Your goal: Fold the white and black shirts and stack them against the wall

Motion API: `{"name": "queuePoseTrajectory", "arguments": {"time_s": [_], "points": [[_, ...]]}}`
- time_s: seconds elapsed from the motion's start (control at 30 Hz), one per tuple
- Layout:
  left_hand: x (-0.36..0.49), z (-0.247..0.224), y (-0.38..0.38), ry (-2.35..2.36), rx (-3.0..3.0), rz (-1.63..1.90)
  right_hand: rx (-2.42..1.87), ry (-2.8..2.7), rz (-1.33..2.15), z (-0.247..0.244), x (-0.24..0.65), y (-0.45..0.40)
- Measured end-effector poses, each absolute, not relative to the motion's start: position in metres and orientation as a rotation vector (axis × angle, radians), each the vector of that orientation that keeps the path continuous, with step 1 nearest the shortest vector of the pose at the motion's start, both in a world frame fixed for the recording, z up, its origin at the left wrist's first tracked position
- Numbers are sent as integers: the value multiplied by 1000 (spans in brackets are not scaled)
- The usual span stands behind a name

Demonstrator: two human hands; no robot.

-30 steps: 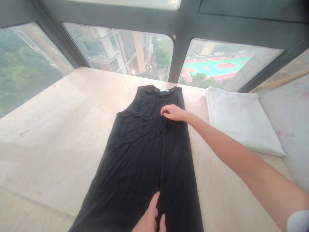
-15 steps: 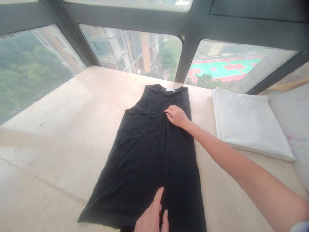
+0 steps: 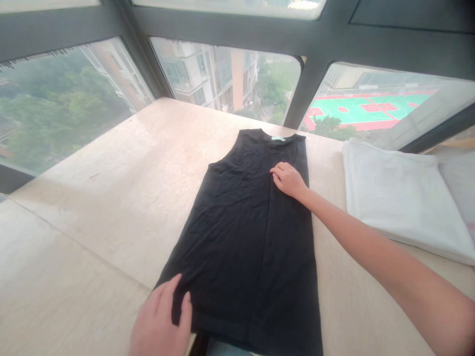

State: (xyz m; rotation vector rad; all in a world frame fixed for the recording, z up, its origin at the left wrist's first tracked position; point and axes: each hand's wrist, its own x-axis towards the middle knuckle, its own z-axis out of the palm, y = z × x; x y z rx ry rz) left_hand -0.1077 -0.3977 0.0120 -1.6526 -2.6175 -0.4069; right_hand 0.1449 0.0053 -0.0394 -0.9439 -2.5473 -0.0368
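Note:
A black sleeveless top lies spread on the pale stone ledge, its neckline toward the window. My right hand is on its upper right part, fingers closed in a pinch on the fabric at the top of a long lengthwise crease. At the lower left corner of the top is my left hand, thumb and fingers apart, over the hem edge. Whether the left fingertips press on the cloth is hard to tell.
Folded white cloth lies on the ledge to the right. Dark window frames border the far side, with trees, buildings and a sports court outside.
My left hand has moved left from the lower middle of the top to its lower left corner. My right hand keeps its place on the fabric. The view has shifted left.

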Motion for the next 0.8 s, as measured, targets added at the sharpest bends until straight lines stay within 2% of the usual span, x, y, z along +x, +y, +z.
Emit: {"name": "queuePoseTrajectory", "arguments": {"time_s": [0.17,0.47,0.63,0.8], "points": [[-142,9,-398,-2597,-1568,-276,-947,-2528,-89,-42,163,4],[-120,10,-388,-3342,-1416,-442,-982,-2536,-67,-38,227,0],[-101,16,-389,-3363,-1644,-618,-1021,-2529,-93,-38,257,-1],[-93,17,-395,-3381,-1676,-607,-1125,-2533,-132,-34,249,1]]}}
